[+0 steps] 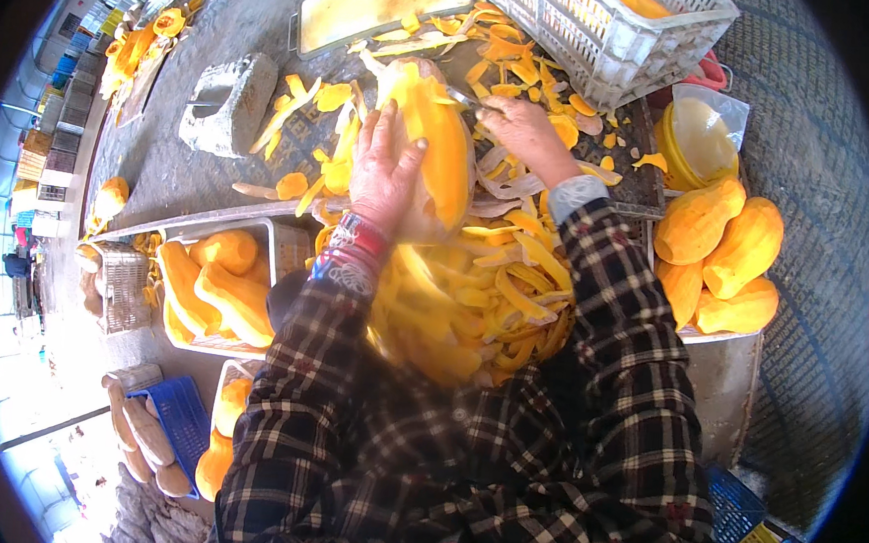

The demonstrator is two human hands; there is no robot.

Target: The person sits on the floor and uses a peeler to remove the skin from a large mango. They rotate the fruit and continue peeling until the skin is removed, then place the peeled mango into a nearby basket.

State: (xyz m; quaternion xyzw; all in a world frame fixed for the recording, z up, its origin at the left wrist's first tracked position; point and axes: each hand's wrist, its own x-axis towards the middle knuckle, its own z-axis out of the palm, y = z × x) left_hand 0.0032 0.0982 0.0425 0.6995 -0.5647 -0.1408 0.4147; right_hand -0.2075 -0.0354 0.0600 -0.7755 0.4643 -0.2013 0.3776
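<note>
A large squash [440, 171], partly peeled to bright orange flesh with paler skin on its sides, lies lengthwise at the table's near edge. Spread over its left side, my left hand [385, 168] holds it with the thumb apart from the fingers. My right hand [521, 131] grips a metal peeling tool [460, 98] near the far right side of the squash; its exact type cannot be told. Below the squash, a heap of orange peelings [523, 284] lies in front of my body. Peel strips [511, 48] litter the table around both hands.
A white plastic crate [605, 50] stands at the far right, a metal tray [383, 7] at the far side. A hollowed block [228, 102] sits left. Peeled squashes fill a left crate [213, 288]; others [738, 245] are piled right, beside a yellow bucket [673, 155].
</note>
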